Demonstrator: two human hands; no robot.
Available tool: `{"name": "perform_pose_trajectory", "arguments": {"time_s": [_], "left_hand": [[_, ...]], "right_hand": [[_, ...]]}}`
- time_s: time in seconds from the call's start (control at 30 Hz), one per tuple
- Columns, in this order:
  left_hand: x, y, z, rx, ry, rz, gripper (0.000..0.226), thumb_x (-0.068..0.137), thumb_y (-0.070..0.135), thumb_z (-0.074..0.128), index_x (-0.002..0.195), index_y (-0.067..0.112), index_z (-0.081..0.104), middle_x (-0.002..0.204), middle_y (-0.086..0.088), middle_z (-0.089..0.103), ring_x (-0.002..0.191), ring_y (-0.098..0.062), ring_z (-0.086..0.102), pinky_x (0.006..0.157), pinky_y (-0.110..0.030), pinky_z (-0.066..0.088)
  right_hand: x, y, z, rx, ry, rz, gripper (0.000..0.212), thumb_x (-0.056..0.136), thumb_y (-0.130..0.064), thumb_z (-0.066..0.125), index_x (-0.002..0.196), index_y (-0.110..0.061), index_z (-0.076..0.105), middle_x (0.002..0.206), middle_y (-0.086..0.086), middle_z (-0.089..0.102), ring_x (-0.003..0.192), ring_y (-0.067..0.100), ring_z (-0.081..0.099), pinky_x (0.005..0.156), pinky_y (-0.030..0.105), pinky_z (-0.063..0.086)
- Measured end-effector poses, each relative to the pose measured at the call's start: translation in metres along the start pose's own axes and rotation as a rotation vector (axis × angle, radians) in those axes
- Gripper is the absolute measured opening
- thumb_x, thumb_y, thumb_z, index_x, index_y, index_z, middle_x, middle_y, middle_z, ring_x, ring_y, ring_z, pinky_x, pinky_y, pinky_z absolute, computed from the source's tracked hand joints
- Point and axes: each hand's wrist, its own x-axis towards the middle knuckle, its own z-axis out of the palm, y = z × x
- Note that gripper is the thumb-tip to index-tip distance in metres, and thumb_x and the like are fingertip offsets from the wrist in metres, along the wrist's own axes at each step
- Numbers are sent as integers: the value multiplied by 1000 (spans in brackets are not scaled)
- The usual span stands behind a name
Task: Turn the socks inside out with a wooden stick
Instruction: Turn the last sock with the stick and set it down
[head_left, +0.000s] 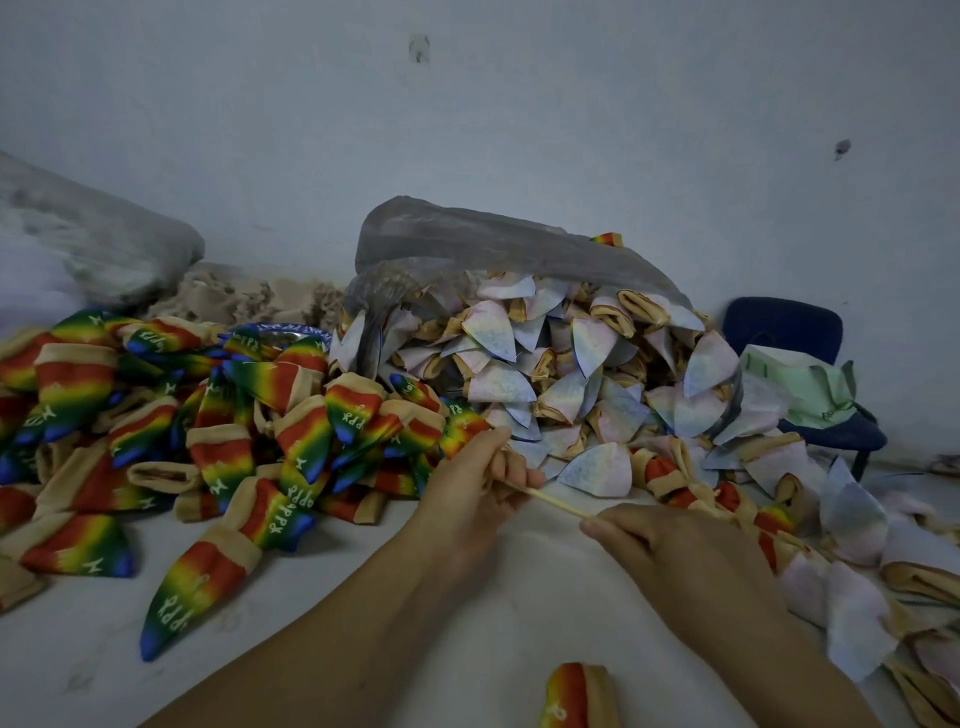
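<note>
A grey sack leans on the wall at far left, with a heap of beige fabric beside it. In front spreads a pile of rainbow socks with tan cuffs, and one rainbow sock lies apart on the white floor. The left hand has its fingers curled round the left end of the wooden stick; whether a sock is bunched in that grip cannot be told. The stick slants down to the right hand, which closes over its other end. Behind the hands, a clear plastic bag spills pale inside-out socks onto the floor. Another rainbow sock lies at the bottom edge. A blue chair at right carries pale green material.
</note>
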Motion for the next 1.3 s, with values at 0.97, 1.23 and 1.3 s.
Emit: {"name": "perform_pose_trajectory", "arguments": {"time_s": [0.97,1.23,1.3], "left_hand": [[-1,0,7,-88,-25,68,32,83,24,65,110,8,65,81,-3,62,77,-17,59,73,-27,50],[1,7,14,-108,152,17,53,78,62,56,82,10,59,73,-7,48,77,-24,50,82,-34,42],[0,8,14,-150,147,7,63,85,68,44,85,7,61,71,-9,46,83,-29,47,86,-37,39]], "right_hand": [[6,-26,41,699,-74,315,32,90,-53,47,70,-37,66,68,-39,59,65,-18,53,50,12,32],[7,-27,44,691,-74,337,34,92,-53,46,71,-35,66,64,-37,58,69,-18,52,55,17,32],[6,-26,43,687,-78,340,35,91,-54,45,70,-35,65,63,-38,57,69,-17,52,56,19,34]]}}
